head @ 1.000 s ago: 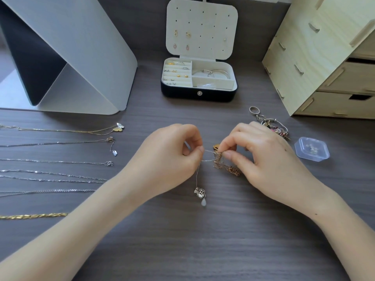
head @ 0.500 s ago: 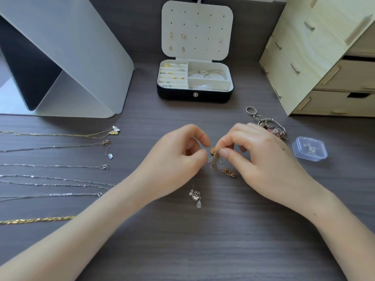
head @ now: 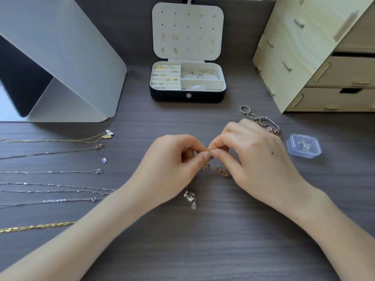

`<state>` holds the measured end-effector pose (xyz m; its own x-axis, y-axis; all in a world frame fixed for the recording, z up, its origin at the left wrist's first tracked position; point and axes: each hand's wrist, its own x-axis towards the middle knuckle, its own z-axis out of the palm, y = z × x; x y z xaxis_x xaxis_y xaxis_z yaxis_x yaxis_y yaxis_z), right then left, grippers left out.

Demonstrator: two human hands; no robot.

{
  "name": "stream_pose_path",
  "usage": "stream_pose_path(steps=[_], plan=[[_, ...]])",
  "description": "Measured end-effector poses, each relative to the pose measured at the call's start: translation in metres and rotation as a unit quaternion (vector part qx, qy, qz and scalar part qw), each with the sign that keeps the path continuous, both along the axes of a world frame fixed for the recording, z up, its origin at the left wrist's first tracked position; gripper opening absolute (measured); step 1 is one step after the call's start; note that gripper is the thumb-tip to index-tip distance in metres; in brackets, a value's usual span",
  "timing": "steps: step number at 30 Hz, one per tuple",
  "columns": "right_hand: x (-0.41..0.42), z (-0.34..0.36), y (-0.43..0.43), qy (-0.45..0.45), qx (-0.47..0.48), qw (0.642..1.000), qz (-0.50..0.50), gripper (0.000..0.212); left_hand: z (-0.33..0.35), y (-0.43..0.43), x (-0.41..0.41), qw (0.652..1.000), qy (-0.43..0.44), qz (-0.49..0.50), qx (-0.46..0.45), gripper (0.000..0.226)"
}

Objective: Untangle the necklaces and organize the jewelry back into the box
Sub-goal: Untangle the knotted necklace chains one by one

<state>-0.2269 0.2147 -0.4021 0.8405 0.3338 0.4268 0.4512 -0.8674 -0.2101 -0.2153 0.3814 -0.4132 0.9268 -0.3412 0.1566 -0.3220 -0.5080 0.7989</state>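
Gold and silver chains [head: 212, 166] sit knotted at mid-table [head: 203, 250], pinched by the left hand [head: 172, 169] and right hand [head: 257, 159], while straightened necklaces [head: 50, 187] and a bracelet heap [head: 265, 124] likely still await the open box [head: 187, 96].

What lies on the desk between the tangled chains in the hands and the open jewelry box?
Nothing visible. The left hand and right hand pinch the tangled chains; only bare desk lies between them and the jewelry box. The ring pile sits off to the right.
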Motion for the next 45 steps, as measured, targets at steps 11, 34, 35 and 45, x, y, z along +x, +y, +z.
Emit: stream_pose_path(steps=[11, 34, 35, 45], plan=[[-0.001, 0.0, -0.007, 0.043, 0.071, 0.996, -0.006, 0.016, 0.001, 0.005, 0.005, 0.984, 0.136, -0.034, -0.115, 0.017], [-0.007, -0.002, -0.001, 0.189, 0.213, 0.958, -0.011, 0.007, 0.005, 0.004, 0.003, 0.983, 0.123, -0.075, -0.115, 0.019], [-0.007, -0.002, -0.001, 0.197, 0.214, 0.957, -0.006, 0.007, 0.006, 0.003, 0.003, 0.983, 0.126, -0.072, -0.113, 0.019], [-0.003, -0.009, -0.006, 0.166, 0.112, 0.98, -0.009, 0.017, 0.01, 0.004, 0.004, 0.968, 0.18, -0.053, -0.167, 0.022]])
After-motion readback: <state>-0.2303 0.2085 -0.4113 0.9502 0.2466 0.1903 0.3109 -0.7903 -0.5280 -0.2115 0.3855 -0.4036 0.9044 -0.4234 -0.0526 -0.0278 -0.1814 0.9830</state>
